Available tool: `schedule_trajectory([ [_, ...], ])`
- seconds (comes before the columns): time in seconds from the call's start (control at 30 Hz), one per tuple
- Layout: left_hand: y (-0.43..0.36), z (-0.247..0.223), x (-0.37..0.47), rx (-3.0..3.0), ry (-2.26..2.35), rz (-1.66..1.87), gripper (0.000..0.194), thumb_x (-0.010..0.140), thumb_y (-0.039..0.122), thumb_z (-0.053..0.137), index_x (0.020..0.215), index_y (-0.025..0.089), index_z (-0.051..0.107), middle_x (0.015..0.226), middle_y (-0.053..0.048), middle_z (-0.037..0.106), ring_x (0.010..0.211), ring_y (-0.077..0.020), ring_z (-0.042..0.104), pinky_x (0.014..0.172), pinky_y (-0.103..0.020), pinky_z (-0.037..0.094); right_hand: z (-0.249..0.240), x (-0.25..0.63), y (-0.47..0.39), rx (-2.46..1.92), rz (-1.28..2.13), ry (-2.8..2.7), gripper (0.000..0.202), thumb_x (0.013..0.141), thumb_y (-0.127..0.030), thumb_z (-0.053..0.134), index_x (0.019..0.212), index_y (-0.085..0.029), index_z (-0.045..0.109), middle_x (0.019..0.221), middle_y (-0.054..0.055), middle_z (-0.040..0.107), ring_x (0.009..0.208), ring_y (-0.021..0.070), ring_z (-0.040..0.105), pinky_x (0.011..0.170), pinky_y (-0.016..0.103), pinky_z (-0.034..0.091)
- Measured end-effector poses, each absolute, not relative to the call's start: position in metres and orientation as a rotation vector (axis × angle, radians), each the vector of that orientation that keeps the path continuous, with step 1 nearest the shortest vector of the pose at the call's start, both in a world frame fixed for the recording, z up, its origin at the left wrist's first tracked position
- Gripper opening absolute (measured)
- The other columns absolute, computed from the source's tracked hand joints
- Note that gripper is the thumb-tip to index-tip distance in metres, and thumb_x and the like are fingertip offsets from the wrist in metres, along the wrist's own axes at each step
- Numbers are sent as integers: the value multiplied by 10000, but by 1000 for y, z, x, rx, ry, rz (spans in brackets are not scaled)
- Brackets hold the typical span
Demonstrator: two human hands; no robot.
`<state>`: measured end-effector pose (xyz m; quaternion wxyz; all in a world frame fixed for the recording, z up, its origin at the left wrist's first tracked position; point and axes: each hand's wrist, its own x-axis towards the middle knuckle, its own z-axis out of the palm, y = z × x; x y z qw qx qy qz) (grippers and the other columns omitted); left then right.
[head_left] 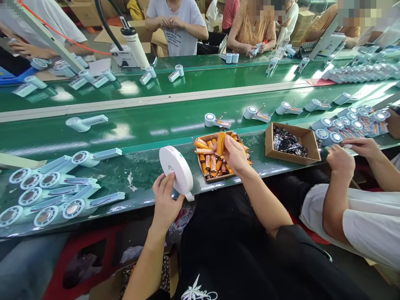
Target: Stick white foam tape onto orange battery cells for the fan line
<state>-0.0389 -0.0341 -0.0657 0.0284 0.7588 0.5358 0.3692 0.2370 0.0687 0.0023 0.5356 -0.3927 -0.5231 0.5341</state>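
Observation:
My left hand (165, 202) grips a large roll of white tape (181, 168) standing on edge, its fingers at the core and the loose tape end near my thumb. Between the fingers and thumb of my right hand (236, 157) is an orange cylindrical battery (221, 143), held upright. Right below it, a shallow cardboard box (218, 179) is filled with more orange batteries (213, 163) with thin wires. Part of the held battery is hidden behind my fingers.
Light-blue handheld fan housings (73, 207) cluster at the left; several more (215, 121) lie along the green conveyor belt (150, 112). A second cardboard box (292, 157) holds small dark parts. A co-worker's hands (342, 160) work at the right. Other people sit across the line.

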Motion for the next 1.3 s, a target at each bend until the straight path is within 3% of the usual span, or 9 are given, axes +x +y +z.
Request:
schedule_trajectory([
  [0.13, -34, -56, -34, 2547, 1654, 1095, 856, 907, 119, 687, 1657, 300, 316, 1407, -150, 632, 1450, -393, 438, 1173, -630, 438, 12, 239, 44, -885, 1440, -1249, 537, 997, -650, 554, 1355, -251, 554, 869, -18, 626, 638, 128, 558, 624, 258, 535],
  [0.23, -36, -47, -31, 2658, 1648, 1025, 881, 901, 67, 664, 1672, 294, 303, 1402, -147, 659, 1432, -387, 464, 1181, -633, 420, 22, 245, 30, -986, 1214, -1564, 425, 978, -502, 667, 1319, -255, 613, 1101, 43, 699, 926, 185, 667, 833, 309, 575],
  [0.33, -40, -45, -29, 2691, 1676, 984, 913, 897, 27, 628, 1688, 324, 282, 1407, -120, 679, 1414, -384, 474, 1164, -635, 431, 30, 251, 21, -1133, 932, -1809, 346, 1011, -403, 617, 1315, -251, 682, 1215, 75, 735, 1129, 258, 670, 1022, 393, 529],
  [0.47, -44, -47, -29, 2671, 1712, 970, 886, 898, 30, 613, 1669, 372, 344, 1428, -71, 686, 1418, -383, 428, 1072, -549, 516, 36, 252, 12, -1257, 933, -1956, 329, 1050, -313, 515, 1331, -227, 662, 1132, 71, 773, 1054, 252, 716, 949, 357, 533],
  [0.6, -45, -45, -33, 2693, 1758, 906, 814, 915, 67, 639, 1633, 387, 425, 1432, -36, 694, 1353, -353, 425, 1096, -510, 488, 35, 252, 15, -1273, 1013, -2118, 180, 1020, -326, 576, 1045, -192, 695, 959, 84, 775, 898, 254, 725, 872, 368, 549],
  [0.8, -48, -43, -17, 2760, 1889, 1039, 687, 911, 300, 748, 1562, 365, 538, 1271, -89, 740, 1186, -354, 443, 1194, -680, 302, -1, 215, 17, -940, 1319, -1256, 349, 894, -420, 770, 1182, -248, 674, 1176, 56, 795, 1080, 235, 762, 988, 392, 613],
  [0.9, -56, -48, 5, 2733, 1932, 1155, 719, 875, 423, 803, 1538, 279, 567, 1119, -140, 724, 1082, -346, 472, 1090, -613, 377, -18, 198, 17, -895, 1213, -854, 441, 858, -505, 808, 1176, -246, 643, 1201, 91, 795, 1061, 242, 781, 958, 418, 646],
  [1.03, -62, -42, 12, 2689, 1857, 1121, 705, 865, 437, 821, 1495, 212, 600, 1023, -138, 689, 1009, -318, 505, 936, -491, 429, -7, 229, 36, -804, 1143, -794, 440, 767, -445, 902, 1080, -246, 665, 1077, 52, 817, 976, 233, 806, 887, 392, 679],
  [1.3, -40, -20, -15, 2739, 1807, 781, 600, 893, 447, 783, 1445, 242, 669, 1166, -137, 720, 1096, -323, 490, 1023, -494, 372, -4, 228, 43, -755, 1066, -770, 420, 798, -311, 896, 1101, -260, 610, 1084, 28, 823, 1005, 209, 811, 948, 411, 670],
])
